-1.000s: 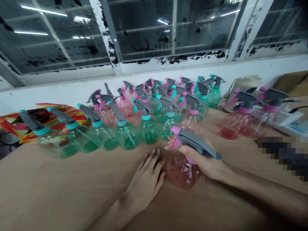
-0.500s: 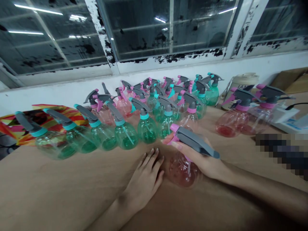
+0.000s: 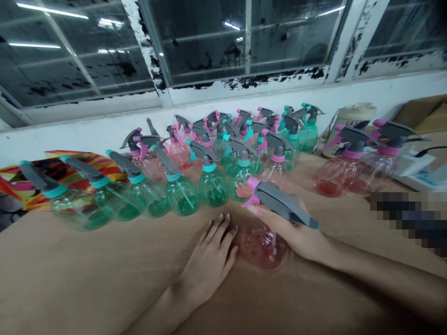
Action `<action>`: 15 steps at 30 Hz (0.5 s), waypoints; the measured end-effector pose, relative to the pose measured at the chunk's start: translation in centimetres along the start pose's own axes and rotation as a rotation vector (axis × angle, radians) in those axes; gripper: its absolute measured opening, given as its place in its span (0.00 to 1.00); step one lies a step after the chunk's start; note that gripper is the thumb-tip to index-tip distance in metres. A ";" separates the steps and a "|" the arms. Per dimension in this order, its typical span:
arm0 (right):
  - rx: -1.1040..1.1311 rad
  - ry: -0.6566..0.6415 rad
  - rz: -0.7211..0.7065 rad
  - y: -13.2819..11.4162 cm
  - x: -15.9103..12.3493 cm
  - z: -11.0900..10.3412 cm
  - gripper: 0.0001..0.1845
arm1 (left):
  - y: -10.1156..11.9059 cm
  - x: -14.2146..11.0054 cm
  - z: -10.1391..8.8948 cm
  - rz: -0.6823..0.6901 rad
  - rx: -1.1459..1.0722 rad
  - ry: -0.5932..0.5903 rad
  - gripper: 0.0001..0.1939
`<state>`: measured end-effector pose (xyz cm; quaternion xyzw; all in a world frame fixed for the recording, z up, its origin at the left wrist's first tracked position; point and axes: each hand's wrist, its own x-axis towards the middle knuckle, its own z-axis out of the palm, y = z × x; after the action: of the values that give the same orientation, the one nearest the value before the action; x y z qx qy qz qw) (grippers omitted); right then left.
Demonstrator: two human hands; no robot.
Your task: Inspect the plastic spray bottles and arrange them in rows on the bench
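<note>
My right hand [image 3: 296, 230] is wrapped around the neck of a spray bottle [image 3: 267, 249] with a pink collar and nozzle, a grey head and a clear pink body. The bottle stands on the wooden table, its nozzle pointing away to the left. One fingertip shows in front of the head, near the pink trigger. Palm down, my left hand [image 3: 209, 260] lies flat on the table just left of that bottle, fingers stretched out and holding nothing. Beyond it, a green spray bottle [image 3: 213, 188] stands in a row of similar ones.
Several more green and pink spray bottles crowd toward the wall [image 3: 115, 123]. Two pink bottles [image 3: 330, 179] stand at the right, near a beige container [image 3: 349, 116] and a white device [image 3: 424, 174] with a cable. A colourful cloth or bag [image 3: 70, 163] lies at the left.
The fingertip by the trigger has moved slightly up and forward. My right hand still grips the pink bottle, and my left hand stays in place. The view has shifted a little.
</note>
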<state>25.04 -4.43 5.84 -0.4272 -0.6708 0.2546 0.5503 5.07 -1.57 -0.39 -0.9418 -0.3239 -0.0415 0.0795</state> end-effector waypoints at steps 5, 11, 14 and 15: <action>0.032 0.010 0.044 -0.5 0.0 0.1 0.04 | 0.0 0.0 0.0 -0.001 -0.026 0.011 0.21; 0.076 -0.013 0.098 -0.7 0.2 0.0 0.05 | 0.0 0.0 0.0 0.004 -0.034 0.011 0.21; 0.008 -0.012 0.087 -0.5 0.1 -0.1 0.08 | 0.0 0.0 0.2 0.001 -0.032 0.024 0.21; -0.008 -0.008 0.084 -0.4 0.1 -0.1 0.08 | 0.0 0.0 0.3 0.001 -0.035 0.033 0.21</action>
<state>25.06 -4.58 6.23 -0.4561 -0.6556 0.2763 0.5346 5.05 -1.55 -0.67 -0.9425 -0.3212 -0.0625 0.0684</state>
